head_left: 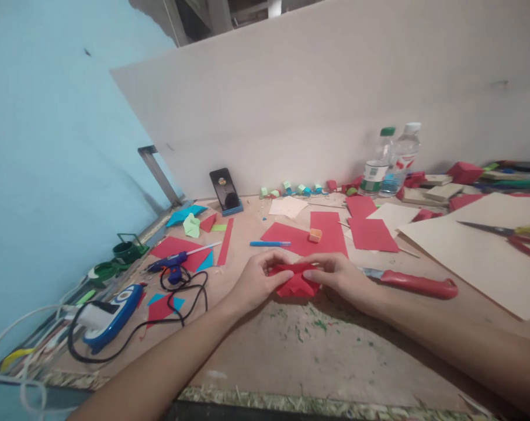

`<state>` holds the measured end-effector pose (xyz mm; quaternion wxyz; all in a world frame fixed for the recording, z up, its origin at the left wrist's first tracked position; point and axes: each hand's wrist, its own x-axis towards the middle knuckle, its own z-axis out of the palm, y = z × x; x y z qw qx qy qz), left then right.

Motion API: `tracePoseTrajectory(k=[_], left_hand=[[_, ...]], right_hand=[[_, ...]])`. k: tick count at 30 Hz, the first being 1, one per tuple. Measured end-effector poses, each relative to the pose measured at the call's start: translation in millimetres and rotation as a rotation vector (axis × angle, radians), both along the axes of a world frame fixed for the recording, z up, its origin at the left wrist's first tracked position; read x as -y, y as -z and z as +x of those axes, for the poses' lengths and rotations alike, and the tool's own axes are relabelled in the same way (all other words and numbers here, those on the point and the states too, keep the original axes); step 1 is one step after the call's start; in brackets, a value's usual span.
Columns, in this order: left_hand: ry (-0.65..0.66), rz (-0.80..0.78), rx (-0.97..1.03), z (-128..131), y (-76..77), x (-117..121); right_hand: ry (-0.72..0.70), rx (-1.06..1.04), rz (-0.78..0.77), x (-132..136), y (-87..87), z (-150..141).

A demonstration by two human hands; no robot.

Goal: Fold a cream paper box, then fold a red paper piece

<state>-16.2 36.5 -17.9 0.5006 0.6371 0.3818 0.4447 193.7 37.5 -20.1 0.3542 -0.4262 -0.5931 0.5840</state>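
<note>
A small piece of folded red paper (298, 285) is held low over the middle of the wooden table. My left hand (265, 275) grips its left side, thumb on top and fingers behind. On the other side, my right hand (335, 276) pinches it the same way, so both thumbs press near its centre. The fingertips behind the paper are partly hidden. Just beyond my hands lie flat red sheets (328, 228), a blue pen (270, 244) and a tiny orange paper box (315, 235). A red-handled knife (418, 283) lies right of my right hand.
At left are a blue glue gun (170, 261) with a looping black cord and a blue-and-white power strip (113, 316). A phone (224, 190) stands at the back. Two bottles (376, 166) stand back right; scissors (510, 231) lie on beige sheets (479, 251).
</note>
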Motion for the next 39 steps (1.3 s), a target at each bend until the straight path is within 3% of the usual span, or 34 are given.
tracePoseTrajectory(k=[11,14,19,29,35,39], left_hand=[[-0.020,0.123,0.010,-3.0,6.4,-0.8],[-0.033,0.223,-0.040,-2.7,3.9,1.3],[0.028,0.255,-0.180,-5.4,-3.6,5.6],[-0.074,0.007,-0.200,-8.8,-5.7,-3.3],[-0.068,-0.036,-0.177,-9.1,-5.9,-3.4],[-0.049,-0.060,-0.170,-10.3,-7.1,-2.6]], right_hand=[[-0.026,0.091,0.054,-1.2,-5.7,2.5],[-0.007,0.093,0.065,-0.7,-5.8,1.4],[0.071,0.089,0.026,-2.8,-0.1,0.1],[0.172,0.060,-0.048,-1.6,-1.6,-2.1],[0.020,0.119,-0.007,-1.8,-6.6,-1.1],[-0.007,0.128,0.014,-1.3,-6.8,-0.6]])
